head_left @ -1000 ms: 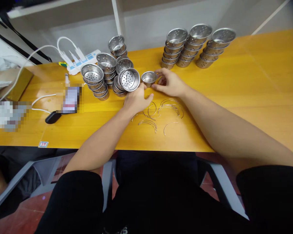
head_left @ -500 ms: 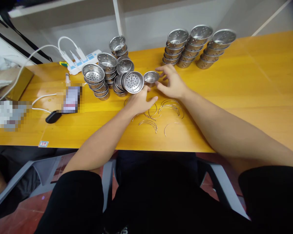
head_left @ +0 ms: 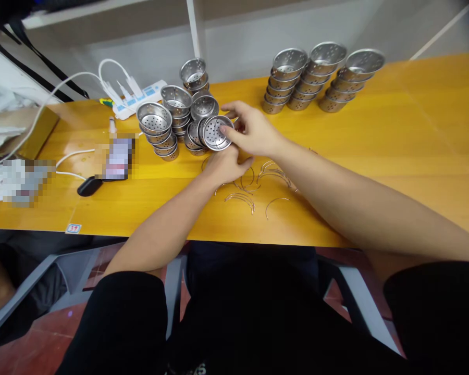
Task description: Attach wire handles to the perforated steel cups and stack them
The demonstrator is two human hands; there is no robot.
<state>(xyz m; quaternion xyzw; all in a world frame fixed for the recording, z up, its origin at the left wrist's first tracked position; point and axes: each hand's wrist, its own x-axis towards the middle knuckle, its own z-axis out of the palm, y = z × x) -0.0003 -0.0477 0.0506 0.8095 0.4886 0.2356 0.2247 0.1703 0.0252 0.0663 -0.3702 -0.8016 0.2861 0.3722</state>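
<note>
A perforated metal cup (head_left: 218, 132) is tipped on its side with its holed bottom facing me, at the front of a cluster of stacked cups (head_left: 154, 119). My left hand (head_left: 224, 165) is curled under it and grips its lower rim. Above and to the right, my right hand (head_left: 256, 131) has its fingers spread and its thumb tip resting on the cup's right edge. Several thin curved wire handles (head_left: 274, 176) lie loose on the yellow table (head_left: 375, 156), just in front of both hands. A small single cup seen earlier is hidden behind my right hand.
Three taller stacks of the same cups (head_left: 324, 67) stand at the back right. A white power strip with cables (head_left: 138, 96), a blurred phone (head_left: 117, 156) and a black object (head_left: 89, 186) lie to the left. The table's front edge runs close to my lap.
My right hand has moved left, from beside the small single cup onto the tipped perforated cup, covering the small one. My left hand has stayed under the tipped cup.
</note>
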